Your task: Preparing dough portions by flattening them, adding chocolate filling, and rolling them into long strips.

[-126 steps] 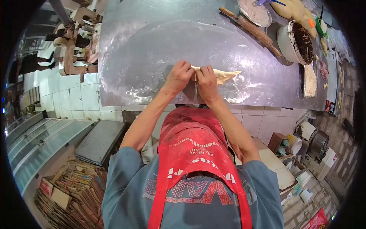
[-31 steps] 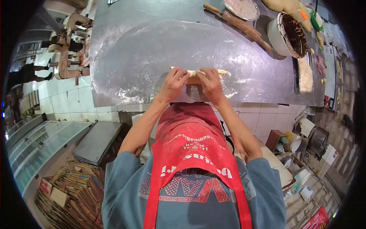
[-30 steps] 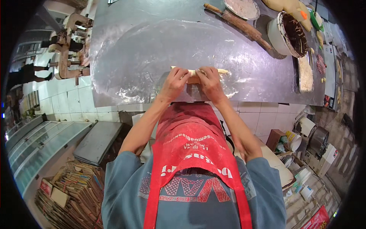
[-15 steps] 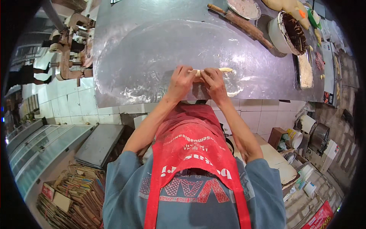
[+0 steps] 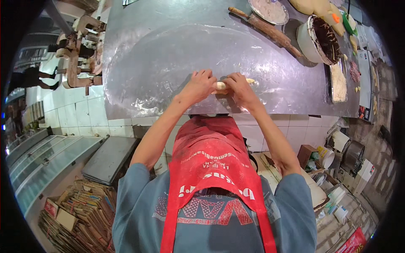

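A small pale piece of dough [image 5: 220, 85], seemingly rolled up, lies near the front edge of the metal work table [image 5: 168, 63]. My left hand [image 5: 200, 87] has its fingers curled over the dough's left end. At its other end, my right hand [image 5: 239, 89] grips it with bent fingers. Just beyond the right hand, a thin yellowish bit of dough [image 5: 250, 80] sticks out on the tabletop. The fingers cover much of the rolled piece. Smears of flour [image 5: 145, 104] whiten the metal around both hands.
At the far right are a wooden rolling pin [image 5: 270, 29], a bowl of flour [image 5: 270, 10], a white tub with dark filling [image 5: 316, 38], large dough lumps [image 5: 310, 6] and a tray of crumbs [image 5: 338, 82]. A rusty clamp-like machine [image 5: 76, 55] stands past the left edge.
Both hands have drawn slightly nearer to me and rolled the dough toward me. The dough between them looks thicker, and less of the strip shows beyond the right hand.
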Tool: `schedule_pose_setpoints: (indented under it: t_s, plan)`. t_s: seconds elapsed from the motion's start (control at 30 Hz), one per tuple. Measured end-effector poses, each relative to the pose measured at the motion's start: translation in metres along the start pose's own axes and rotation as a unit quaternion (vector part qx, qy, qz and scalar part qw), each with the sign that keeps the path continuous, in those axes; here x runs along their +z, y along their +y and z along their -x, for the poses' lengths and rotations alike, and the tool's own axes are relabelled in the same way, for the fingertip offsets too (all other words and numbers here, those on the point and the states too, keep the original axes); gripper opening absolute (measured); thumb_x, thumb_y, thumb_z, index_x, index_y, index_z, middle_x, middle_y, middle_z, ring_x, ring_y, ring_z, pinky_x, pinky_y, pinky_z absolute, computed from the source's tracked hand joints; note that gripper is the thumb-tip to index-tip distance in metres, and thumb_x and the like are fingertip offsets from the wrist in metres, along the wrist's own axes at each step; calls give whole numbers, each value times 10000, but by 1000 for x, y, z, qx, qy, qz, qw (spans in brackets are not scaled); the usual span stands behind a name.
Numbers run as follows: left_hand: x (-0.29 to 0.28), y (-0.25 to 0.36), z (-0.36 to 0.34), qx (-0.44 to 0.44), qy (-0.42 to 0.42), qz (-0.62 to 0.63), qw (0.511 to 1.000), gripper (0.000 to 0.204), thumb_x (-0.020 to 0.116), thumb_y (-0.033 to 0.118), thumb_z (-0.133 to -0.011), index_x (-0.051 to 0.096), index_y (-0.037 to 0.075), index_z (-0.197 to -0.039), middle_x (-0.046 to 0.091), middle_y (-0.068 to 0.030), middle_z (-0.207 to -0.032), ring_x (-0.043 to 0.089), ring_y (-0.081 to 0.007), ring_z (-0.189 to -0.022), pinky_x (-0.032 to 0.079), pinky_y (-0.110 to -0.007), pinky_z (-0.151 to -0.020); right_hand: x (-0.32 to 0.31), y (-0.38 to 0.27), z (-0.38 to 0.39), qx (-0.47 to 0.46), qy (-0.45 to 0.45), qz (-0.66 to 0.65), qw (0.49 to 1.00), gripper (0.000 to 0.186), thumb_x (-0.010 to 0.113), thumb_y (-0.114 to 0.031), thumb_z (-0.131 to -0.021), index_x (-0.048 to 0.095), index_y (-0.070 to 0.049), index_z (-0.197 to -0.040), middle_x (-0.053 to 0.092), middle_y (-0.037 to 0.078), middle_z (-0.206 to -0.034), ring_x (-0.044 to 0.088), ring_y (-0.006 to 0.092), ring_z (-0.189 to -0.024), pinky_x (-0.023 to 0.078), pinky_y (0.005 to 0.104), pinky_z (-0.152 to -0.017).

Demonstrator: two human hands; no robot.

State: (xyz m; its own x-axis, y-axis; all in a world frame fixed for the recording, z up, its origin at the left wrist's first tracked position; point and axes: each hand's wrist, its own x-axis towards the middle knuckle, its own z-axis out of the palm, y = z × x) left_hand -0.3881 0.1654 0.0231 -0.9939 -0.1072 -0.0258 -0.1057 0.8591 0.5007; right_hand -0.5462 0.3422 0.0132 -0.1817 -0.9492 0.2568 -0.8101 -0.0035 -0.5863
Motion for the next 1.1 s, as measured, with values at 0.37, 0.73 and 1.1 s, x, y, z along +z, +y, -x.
schedule_pose_setpoints:
  t_s: [0.37,0.73,1.1]
  plan:
    - [-18,-21,-33,-106,-22,184,977,257,708,138,-910,660,20,-1134,649,-179,-1060,631,-416,-1002,525,-474,-862,-8,48,-33,43,-46,-129,990,346,623,73,-787,655,-11,-1122,599,164,-992,596,375,-964,502,417,-848]
    - [-13,-20,-9,-120,53,100,986,176,715,65,-863,691,23,-1032,629,-147,-996,626,-360,-959,527,-442,-825,-19,40,-21,55,-14,-119,991,321,653,57,-809,688,-33,-1115,625,157,-1015,614,356,-982,519,405,-854]
    - [12,-15,24,14,193,-30,981,281,713,-14,-824,703,13,-1104,643,-122,-1024,625,-322,-966,536,-415,-816,-5,37,16,-62,38,60,996,473,692,-44,-809,678,-70,-1281,618,122,-1204,586,316,-1111,489,434,-957]
